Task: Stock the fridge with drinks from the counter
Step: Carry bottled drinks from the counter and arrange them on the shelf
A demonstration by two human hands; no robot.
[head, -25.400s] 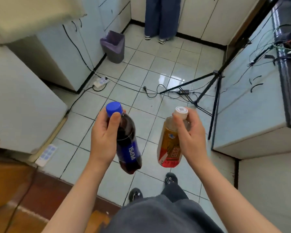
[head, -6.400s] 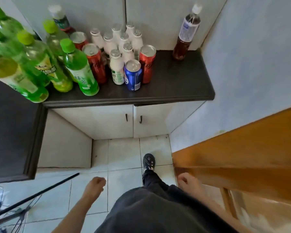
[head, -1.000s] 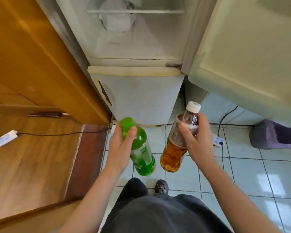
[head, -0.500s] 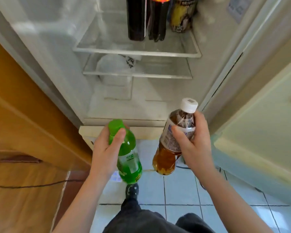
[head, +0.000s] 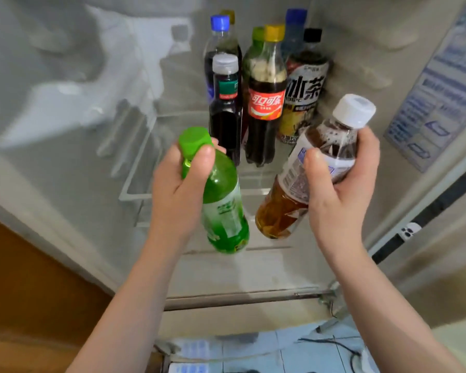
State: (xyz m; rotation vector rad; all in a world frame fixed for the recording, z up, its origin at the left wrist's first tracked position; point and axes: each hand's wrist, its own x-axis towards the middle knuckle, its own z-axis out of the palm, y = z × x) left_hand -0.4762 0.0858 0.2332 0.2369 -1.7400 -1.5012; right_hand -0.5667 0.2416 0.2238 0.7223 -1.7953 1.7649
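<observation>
My left hand grips a green bottle by its neck, just under the green cap. My right hand holds a brown tea bottle with a white cap, tilted to the right. Both bottles hang in front of the open fridge. On its glass shelf stand several bottles at the back right: a dark one with a white cap, a cola bottle with a yellow cap and an iced tea bottle with a black cap.
The left half of the glass shelf shows bare glass. A sticker covers the fridge's right inner wall. An orange wooden panel stands at the left. Tiled floor with a cable lies below.
The view has risen and closed in on the fridge shelf. Both hands have lifted their bottles up toward the shelf with the standing bottles.
</observation>
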